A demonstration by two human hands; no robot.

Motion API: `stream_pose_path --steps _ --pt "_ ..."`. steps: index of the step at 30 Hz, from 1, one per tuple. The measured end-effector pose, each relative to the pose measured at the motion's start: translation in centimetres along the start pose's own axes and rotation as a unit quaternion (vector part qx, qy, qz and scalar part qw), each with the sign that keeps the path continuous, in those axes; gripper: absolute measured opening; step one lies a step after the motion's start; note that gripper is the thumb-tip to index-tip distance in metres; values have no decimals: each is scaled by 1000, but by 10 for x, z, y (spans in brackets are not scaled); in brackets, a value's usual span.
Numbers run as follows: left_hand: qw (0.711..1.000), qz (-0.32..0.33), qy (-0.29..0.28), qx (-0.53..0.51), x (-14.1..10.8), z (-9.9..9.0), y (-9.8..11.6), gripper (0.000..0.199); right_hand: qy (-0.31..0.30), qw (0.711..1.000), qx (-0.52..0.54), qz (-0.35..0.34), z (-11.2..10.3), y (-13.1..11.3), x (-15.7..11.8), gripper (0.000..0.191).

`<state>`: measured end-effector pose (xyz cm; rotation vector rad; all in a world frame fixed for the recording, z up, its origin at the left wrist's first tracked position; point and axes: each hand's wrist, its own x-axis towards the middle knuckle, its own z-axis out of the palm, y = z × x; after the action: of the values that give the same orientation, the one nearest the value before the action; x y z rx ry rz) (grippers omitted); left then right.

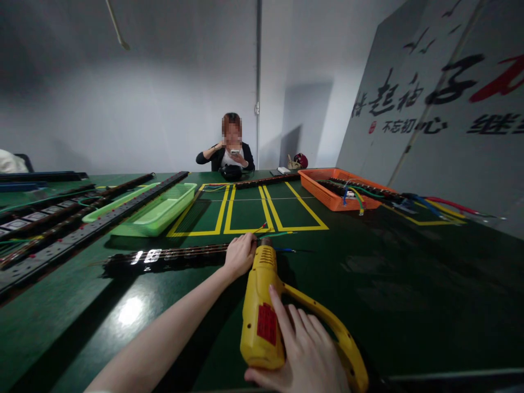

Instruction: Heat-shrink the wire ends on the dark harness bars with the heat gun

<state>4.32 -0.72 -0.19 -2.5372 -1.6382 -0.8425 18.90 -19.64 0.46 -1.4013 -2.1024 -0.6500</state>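
My right hand (305,341) is wrapped round the body of a yellow heat gun (262,311) with a red label, its index finger lying along the side. The gun's metal nozzle points away from me, close beside my left hand (240,254). My left hand is closed at the right end of a long dark strip (172,258) with shiny windows, where red, green and blue wires (286,250) stick out to the right. What its fingertips pinch is partly hidden.
Light green baskets (153,213) and long socket strips (69,240) lie at the left. An orange basket (339,203) with wired strips stands at the back right. Yellow tape rectangles (276,230) mark the green table. A person (229,155) sits across, holding a phone.
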Motion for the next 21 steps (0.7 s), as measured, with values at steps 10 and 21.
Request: stream_pose_path --steps 10,21 --pt "1000 15 7 10 -1 -1 1 20 -44 999 -7 17 -2 36 -14 115" --pt "1000 -8 6 -27 -1 -5 4 40 -46 996 -36 70 5 55 -27 112"
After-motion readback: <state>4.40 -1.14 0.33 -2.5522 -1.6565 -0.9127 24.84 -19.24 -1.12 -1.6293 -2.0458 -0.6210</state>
